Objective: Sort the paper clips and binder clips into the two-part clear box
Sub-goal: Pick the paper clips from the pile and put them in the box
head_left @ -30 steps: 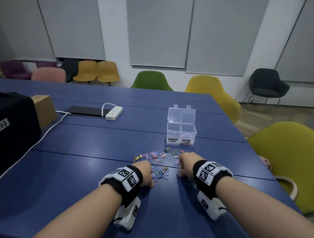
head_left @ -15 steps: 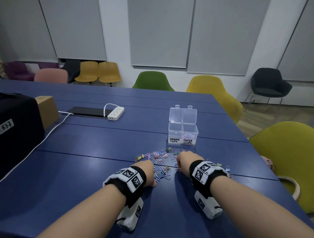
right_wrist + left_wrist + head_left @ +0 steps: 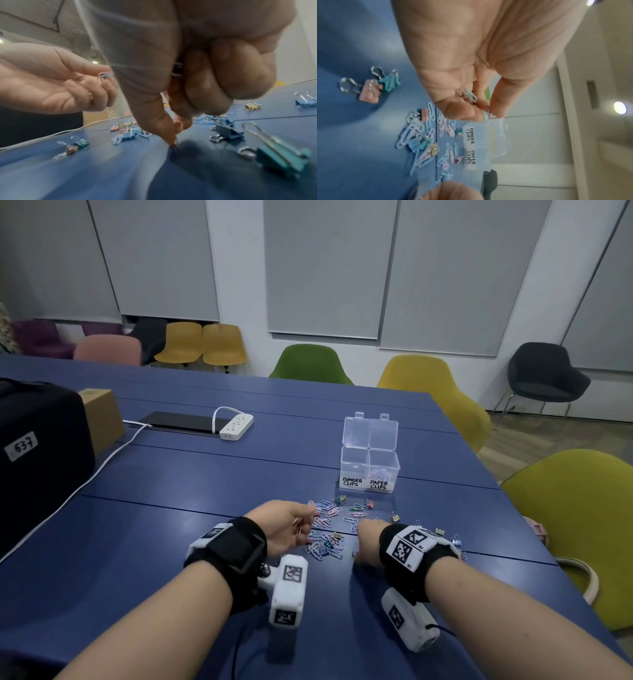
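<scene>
left hand lifted palm-up, fingers curled round a few paper clips. right hand down on the blue table, thumb and forefinger pinching something small at the surface, can't tell what. Loose clips scattered between and ahead of both hands; clear box just beyond them, lid open, pastel clips in PAPER CLIPS side

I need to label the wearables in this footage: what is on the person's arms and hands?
Bare forearms, no sleeves or gloves. Each wrist wears a black band topped with white black-patterned marker tags. Beneath each hangs a white, rounded camera unit, also tagged, trailing a thin black cable.
</scene>
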`<state>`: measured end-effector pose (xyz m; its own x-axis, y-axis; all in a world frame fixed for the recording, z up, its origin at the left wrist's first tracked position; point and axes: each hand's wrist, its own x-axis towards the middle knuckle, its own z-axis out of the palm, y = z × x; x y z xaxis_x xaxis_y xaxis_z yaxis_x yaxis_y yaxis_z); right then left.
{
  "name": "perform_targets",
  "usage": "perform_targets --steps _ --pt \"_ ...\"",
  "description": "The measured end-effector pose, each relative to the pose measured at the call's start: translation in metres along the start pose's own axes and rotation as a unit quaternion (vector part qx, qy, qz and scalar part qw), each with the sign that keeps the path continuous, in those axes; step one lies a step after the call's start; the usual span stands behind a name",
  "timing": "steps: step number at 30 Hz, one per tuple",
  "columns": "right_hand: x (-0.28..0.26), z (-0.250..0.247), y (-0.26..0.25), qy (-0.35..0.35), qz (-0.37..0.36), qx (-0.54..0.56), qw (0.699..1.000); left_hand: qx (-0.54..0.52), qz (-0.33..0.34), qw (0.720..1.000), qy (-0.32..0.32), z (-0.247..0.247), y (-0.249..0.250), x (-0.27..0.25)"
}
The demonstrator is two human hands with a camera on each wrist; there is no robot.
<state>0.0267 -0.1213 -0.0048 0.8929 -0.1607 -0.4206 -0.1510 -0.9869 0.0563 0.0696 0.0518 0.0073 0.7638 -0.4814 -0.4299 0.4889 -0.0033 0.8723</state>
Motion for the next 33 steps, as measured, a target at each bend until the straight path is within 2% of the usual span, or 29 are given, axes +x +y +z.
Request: perform_targets --steps 2,3,4,5,6,7,8,9,10,11,12,14,16,17,18,19,21,22,23,24,26,28,30,33 --pt "-0.009 -0.004 0.002 0.013 -0.004 0.061 0.998 -0.124 0.010 0.992 -0.008 -0.003 0.004 -0.004" --pt "-0.012 -0.006 0.006 0.021 -0.010 0.133 0.991 -0.161 0.023 0.987 -0.003 -0.006 0.006 -0.005" --pt "-0.016 -0.008 0.011 0.017 -0.015 0.247 0.969 -0.189 0.036 0.981 0.003 -0.008 0.006 -0.006" --pt "-0.020 -0.009 0.017 0.000 -0.013 0.397 0.918 -0.208 0.047 0.977 0.006 -0.010 0.006 -0.006" --pt "-0.024 -0.009 0.025 -0.026 -0.009 0.554 0.832 -0.224 0.053 0.973 0.002 -0.012 0.005 -0.005" --pt "-0.027 -0.008 0.033 -0.052 -0.017 0.690 0.722 -0.238 0.056 0.970 -0.003 -0.014 0.004 -0.005" --pt "-0.029 -0.005 0.041 -0.079 -0.040 0.784 0.615 -0.253 0.056 0.966 -0.008 -0.015 0.003 -0.004" --pt "-0.032 -0.001 0.048 -0.099 -0.070 0.840 0.529 -0.267 0.055 0.962 -0.011 -0.017 0.002 -0.002" --pt "-0.035 0.003 0.054 -0.108 -0.103 0.876 0.459 -0.279 0.051 0.959 -0.010 -0.017 0.002 0.000" --pt "-0.036 0.007 0.059 -0.103 -0.124 0.900 0.406 -0.287 0.047 0.957 -0.009 -0.017 0.002 0.002" --pt "-0.038 0.010 0.063 -0.089 -0.133 0.915 0.369 -0.289 0.040 0.956 -0.008 -0.015 0.002 0.003" --pt "-0.037 0.014 0.067 -0.063 -0.121 0.930 0.341 -0.277 0.016 0.961 -0.004 -0.012 0.002 0.005" --pt "-0.034 0.012 0.067 -0.044 -0.071 0.935 0.345 -0.243 -0.010 0.970 -0.003 -0.008 0.001 0.009" --pt "-0.032 0.010 0.067 -0.042 -0.049 0.931 0.359 -0.213 -0.017 0.977 0.004 -0.006 0.001 0.012" --pt "-0.030 0.007 0.067 -0.036 -0.029 0.918 0.393 -0.177 -0.023 0.984 0.012 -0.004 0.000 0.015" --pt "-0.028 0.004 0.067 -0.019 -0.013 0.890 0.454 -0.131 -0.023 0.991 0.024 -0.001 -0.001 0.018" --pt "-0.021 -0.002 0.066 0.046 0.015 0.781 0.623 -0.001 -0.001 0.999 0.047 0.005 -0.001 0.022" --pt "-0.017 -0.006 0.064 0.070 0.025 0.715 0.695 0.091 0.018 0.994 0.052 0.010 0.001 0.024" --pt "-0.013 -0.010 0.064 0.081 0.032 0.655 0.751 0.192 0.035 0.979 0.051 0.014 0.003 0.024" --pt "-0.009 -0.015 0.063 0.079 0.041 0.609 0.788 0.285 0.049 0.956 0.048 0.020 0.006 0.025" --pt "0.000 -0.022 0.065 0.072 0.054 0.548 0.831 0.410 0.072 0.909 0.024 0.033 0.012 0.029" --pt "0.009 -0.030 0.069 0.082 0.056 0.458 0.884 0.481 0.094 0.872 0.000 0.050 0.018 0.035" --pt "0.018 -0.035 0.072 0.101 0.048 0.346 0.931 0.558 0.112 0.822 0.006 0.065 0.023 0.044" --pt "0.029 -0.037 0.072 0.104 0.047 0.218 0.969 0.651 0.109 0.751 0.034 0.079 0.026 0.062"
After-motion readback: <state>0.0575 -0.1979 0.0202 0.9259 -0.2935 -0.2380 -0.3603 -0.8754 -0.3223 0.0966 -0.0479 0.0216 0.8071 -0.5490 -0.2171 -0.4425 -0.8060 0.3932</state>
